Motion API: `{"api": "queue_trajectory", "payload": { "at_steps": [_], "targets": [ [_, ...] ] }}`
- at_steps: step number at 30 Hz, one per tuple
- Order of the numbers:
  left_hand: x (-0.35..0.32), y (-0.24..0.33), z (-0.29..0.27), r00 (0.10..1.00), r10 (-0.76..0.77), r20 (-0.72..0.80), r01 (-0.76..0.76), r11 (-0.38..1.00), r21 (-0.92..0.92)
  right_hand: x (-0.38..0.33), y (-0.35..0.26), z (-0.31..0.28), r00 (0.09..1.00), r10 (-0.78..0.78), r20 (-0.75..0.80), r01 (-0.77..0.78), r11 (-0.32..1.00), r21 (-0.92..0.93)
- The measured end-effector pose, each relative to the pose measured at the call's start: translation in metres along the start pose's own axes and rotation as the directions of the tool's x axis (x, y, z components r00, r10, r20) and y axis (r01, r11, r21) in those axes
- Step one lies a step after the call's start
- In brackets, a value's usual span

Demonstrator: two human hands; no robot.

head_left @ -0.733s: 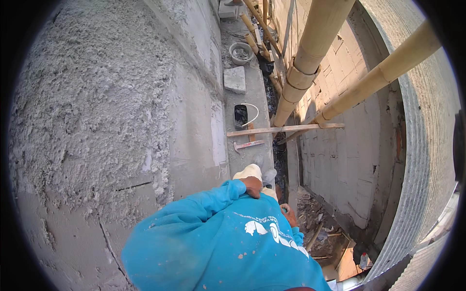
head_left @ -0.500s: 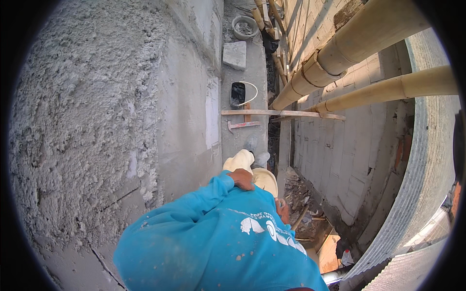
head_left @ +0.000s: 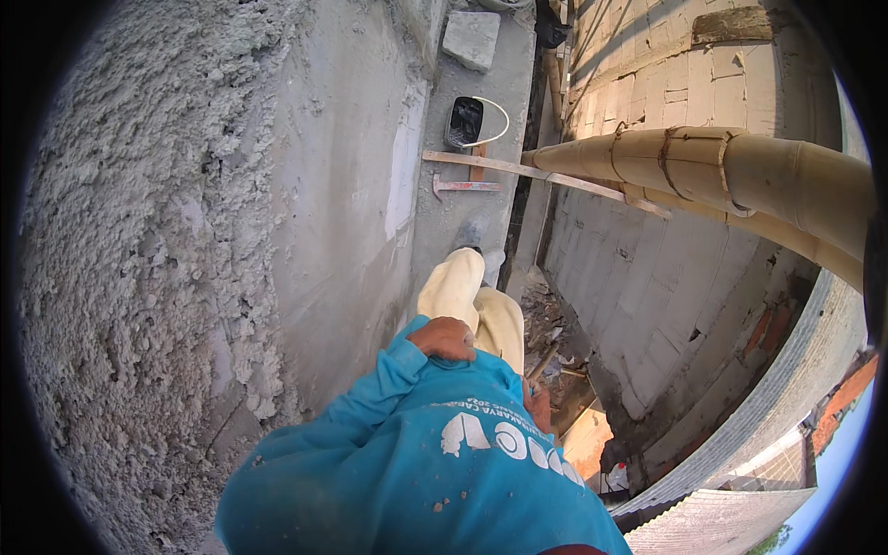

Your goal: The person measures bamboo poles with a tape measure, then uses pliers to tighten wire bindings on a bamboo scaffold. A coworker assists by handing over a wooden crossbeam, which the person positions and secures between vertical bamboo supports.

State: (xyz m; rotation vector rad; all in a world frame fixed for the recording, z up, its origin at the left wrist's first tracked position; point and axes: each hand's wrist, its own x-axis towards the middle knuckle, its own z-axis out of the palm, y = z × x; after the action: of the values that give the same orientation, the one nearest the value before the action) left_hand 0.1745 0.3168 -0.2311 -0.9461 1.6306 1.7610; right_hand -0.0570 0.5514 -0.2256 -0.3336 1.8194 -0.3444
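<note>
My left hand (head_left: 444,339) is closed at the front hem of my blue long-sleeved shirt (head_left: 416,462), its curled fingers gathering the cloth at the waist. At the right side of the shirt my right hand (head_left: 538,407) shows only in part; the cloth hides its fingers. Below the hem are my cream trousers (head_left: 453,287). Beyond my feet a red-handled hammer (head_left: 470,186) lies on the concrete ledge, just nearer than a long thin wooden strip (head_left: 555,177). A small black bucket (head_left: 463,122) with a pale handle stands past the strip.
A rough plastered wall (head_left: 185,231) rises close on my left. A pale block (head_left: 472,40) sits farther along the ledge. On the right, past a drop with rubble (head_left: 546,319), thick bamboo poles (head_left: 703,166) cross before a block wall. Corrugated sheeting (head_left: 740,453) curves lower right.
My view has shifted, so the bucket, hammer and block sit higher in the picture and the bamboo poles lie flatter. Both hands stay at my waist.
</note>
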Motion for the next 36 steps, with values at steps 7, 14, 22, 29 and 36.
{"api": "queue_trajectory", "payload": {
  "at_steps": [7, 14, 22, 29, 36],
  "targets": [
    [0.071, -0.059, -0.025, 0.841, -0.263, -0.472, 0.053, 0.91, -0.412, 0.074, -0.003, 0.005, 0.997, -0.069, -0.022, 0.057, 0.938, -0.341],
    [0.233, -0.193, -0.072, 0.424, -0.437, -0.794, -0.094, 0.85, -0.518, 0.2, 0.003, 0.02, 0.871, -0.452, -0.191, 0.353, 0.847, -0.397],
    [0.415, -0.361, -0.116, 0.487, -0.427, -0.762, -0.098, 0.84, -0.533, 0.457, -0.013, 0.099, 0.779, -0.621, -0.089, 0.58, 0.767, -0.273],
    [0.502, -0.422, -0.129, 0.339, -0.153, -0.928, 0.063, 0.988, -0.14, 0.627, -0.01, 0.194, 0.746, -0.611, 0.265, 0.663, 0.642, -0.384],
    [0.522, -0.456, -0.127, 0.241, 0.1, -0.965, 0.118, 0.984, 0.132, 0.66, -0.015, 0.217, 0.682, -0.685, 0.255, 0.73, 0.655, -0.195]
  ]
}}
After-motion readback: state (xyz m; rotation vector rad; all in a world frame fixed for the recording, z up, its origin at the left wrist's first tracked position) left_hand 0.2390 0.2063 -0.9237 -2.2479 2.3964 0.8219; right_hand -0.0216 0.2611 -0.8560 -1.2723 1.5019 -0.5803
